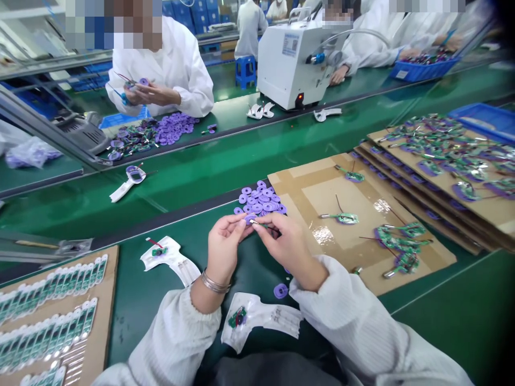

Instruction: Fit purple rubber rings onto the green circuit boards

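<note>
My left hand (223, 244) and my right hand (287, 246) meet just above the green bench, fingers pinched together. Between the fingertips I hold a purple disc with a small green circuit board (254, 221) and its thin wire. A pile of purple discs (261, 199) lies right behind my fingers. One loose purple disc (280, 290) rests by my right wrist. Two white plastic housings, one (173, 258) to the left and one (259, 317) near my lap, lie on the bench with small boards in them.
A cardboard sheet (306, 187) to the right carries finished boards with discs; stacked sheets (450, 177) with more stand further right. A cardboard (105, 300) at left holds rows of green strips. Across the conveyor (193, 171) sit people in white coats, a white machine (293, 59) and blue trays.
</note>
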### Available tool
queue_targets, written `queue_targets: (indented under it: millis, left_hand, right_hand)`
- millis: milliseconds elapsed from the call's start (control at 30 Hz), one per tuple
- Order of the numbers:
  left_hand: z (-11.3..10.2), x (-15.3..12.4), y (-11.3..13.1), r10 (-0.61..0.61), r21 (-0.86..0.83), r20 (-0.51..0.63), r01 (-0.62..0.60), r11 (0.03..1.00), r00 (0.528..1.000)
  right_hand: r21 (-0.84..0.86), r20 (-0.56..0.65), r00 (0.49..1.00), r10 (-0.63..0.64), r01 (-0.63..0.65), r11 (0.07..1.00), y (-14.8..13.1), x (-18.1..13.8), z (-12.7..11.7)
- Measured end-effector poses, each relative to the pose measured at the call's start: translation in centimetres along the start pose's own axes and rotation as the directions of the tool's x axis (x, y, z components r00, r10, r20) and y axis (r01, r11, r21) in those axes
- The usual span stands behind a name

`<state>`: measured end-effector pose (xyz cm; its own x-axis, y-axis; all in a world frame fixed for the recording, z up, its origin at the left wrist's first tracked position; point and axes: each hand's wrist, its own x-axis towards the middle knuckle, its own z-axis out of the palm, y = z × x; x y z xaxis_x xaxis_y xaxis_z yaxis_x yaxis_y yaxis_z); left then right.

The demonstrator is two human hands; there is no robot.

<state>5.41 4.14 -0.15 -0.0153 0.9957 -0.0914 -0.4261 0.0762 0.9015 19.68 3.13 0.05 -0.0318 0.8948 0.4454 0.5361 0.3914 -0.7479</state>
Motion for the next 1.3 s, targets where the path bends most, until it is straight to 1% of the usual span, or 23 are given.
queue_targets:
  millis: [100, 167, 267, 333, 400, 467, 533, 600, 667, 733, 767, 833, 900, 933, 967, 1000, 1067, 1100, 1133, 1167, 1233, 1267, 1300]
  left_hand:
    - [0.0, 0.0, 0.1, 0.042, -0.027, 0.051, -0.041, 0.999, 0.998]
    - [-0.3, 0.1, 0.0, 0.106, -0.003, 0.11, -0.107, 0.994, 0.988]
    - [-1.0, 0.6, 0.0, 0.235, 0.104, 0.171, -0.255, 0.961, 0.957]
    - [-1.3, 1.0, 0.2, 0.259, 0.16, 0.202, -0.293, 0.943, 0.944]
    - [-1.5, 1.3, 0.5, 0.228, 0.19, 0.237, -0.276, 0.942, 0.944]
    - [-1.6, 1.4, 0.8, 0.198, 0.221, 0.274, -0.262, 0.94, 0.941]
    - [-1.6, 1.4, 0.9, 0.207, 0.253, 0.3, -0.286, 0.924, 0.931]
    - [-1.6, 1.3, 1.0, 0.233, 0.271, 0.301, -0.317, 0.909, 0.925]
    - [-1.6, 1.2, 1.1, 0.273, 0.29, 0.294, -0.358, 0.887, 0.916]
    - [-1.6, 1.0, 1.1, 0.329, 0.328, 0.307, -0.424, 0.844, 0.893]
    - [-1.5, 1.0, 1.1, 0.36, 0.362, 0.325, -0.466, 0.807, 0.875]
    - [-1.3, 0.9, 1.2, 0.418, 0.46, 0.373, -0.557, 0.692, 0.828]
    - [-0.8, 0.8, 1.3, 0.461, 0.56, 0.411, -0.617, 0.554, 0.787]
    - [-0.7, 0.7, 1.5, 0.466, 0.593, 0.424, -0.627, 0.505, 0.777]
    - [-0.6, 0.4, 1.7, 0.459, 0.607, 0.427, -0.623, 0.493, 0.779]
    - [-0.6, 0.1, 2.0, 0.439, 0.604, 0.416, -0.603, 0.522, 0.796]
    - [-1.1, -1.2, 2.6, 0.369, 0.56, 0.348, -0.506, 0.656, 0.862]
    - [-1.8, -2.2, 2.8, 0.323, 0.535, 0.279, -0.426, 0.73, 0.904]
    - [-2.7, -3.3, 2.9, 0.296, 0.528, 0.185, -0.349, 0.774, 0.937]
    - [-3.8, -4.5, 2.8, 0.28, 0.532, 0.085, -0.282, 0.799, 0.956]
    - [-6.4, -6.7, 2.1, 0.215, 0.601, -0.039, -0.149, 0.786, 0.976]
    - [-7.6, -7.7, 1.6, 0.16, 0.659, -0.034, -0.098, 0.745, 0.986]
    - [-8.6, -8.5, 1.2, 0.086, 0.732, 0.008, -0.064, 0.679, 0.996]
  right_hand:
    - [0.005, -0.039, 0.999, 0.028, -0.028, 1.0, -0.2, 0.1, -0.1]
    - [0.102, -0.031, 0.995, 0.092, -0.089, 0.991, -0.3, 0.2, -0.1]
    - [0.259, 0.012, 0.985, 0.171, -0.169, 0.951, -0.3, 0.4, -0.2]
    - [0.22, -0.015, 0.994, 0.108, -0.102, 0.97, -0.2, 0.4, -0.3]
    - [0.109, -0.049, 0.998, -0.046, 0.051, 0.993, -0.3, 0.4, -0.5]
    - [0.034, -0.056, 0.982, -0.182, 0.184, 0.982, -0.4, 0.4, -0.7]
    - [0.013, -0.062, 0.968, -0.243, 0.244, 0.97, -0.5, 0.4, -0.7]
    - [0.035, -0.084, 0.969, -0.234, 0.238, 0.971, -0.5, 0.4, -0.7]
    - [0.114, -0.083, 0.987, -0.141, 0.15, 0.982, -0.4, 0.5, -0.6]
    - [0.262, -0.023, 0.999, 0.03, -0.023, 0.965, 0.0, 0.6, -0.5]
    - [0.349, 0.024, 0.992, 0.12, -0.121, 0.929, 0.3, 0.8, -0.5]
    - [0.507, 0.133, 0.957, 0.259, -0.291, 0.811, 0.9, 1.0, -0.3]
    - [0.609, 0.243, 0.913, 0.328, -0.407, 0.681, 1.4, 1.2, -0.1]
    - [0.634, 0.286, 0.896, 0.34, -0.443, 0.634, 1.5, 1.3, 0.0]
    - [0.651, 0.318, 0.885, 0.339, -0.464, 0.601, 1.6, 1.3, 0.0]
    - [0.664, 0.337, 0.882, 0.329, -0.47, 0.582, 1.5, 1.4, 0.0]
    - [0.687, 0.334, 0.895, 0.296, -0.446, 0.574, 1.2, 1.4, -0.2]
    - [0.698, 0.326, 0.903, 0.281, -0.43, 0.573, 0.9, 1.5, -0.3]
    - [0.71, 0.312, 0.912, 0.267, -0.411, 0.572, 0.8, 1.5, -0.4]
    - [0.721, 0.296, 0.92, 0.256, -0.391, 0.572, 0.6, 1.6, -0.5]
    - [0.739, 0.267, 0.934, 0.238, -0.357, 0.571, 0.5, 1.7, -0.5]
    - [0.746, 0.259, 0.938, 0.231, -0.346, 0.569, 0.5, 1.7, -0.5]
    - [0.751, 0.255, 0.94, 0.226, -0.339, 0.566, 0.6, 1.8, -0.4]
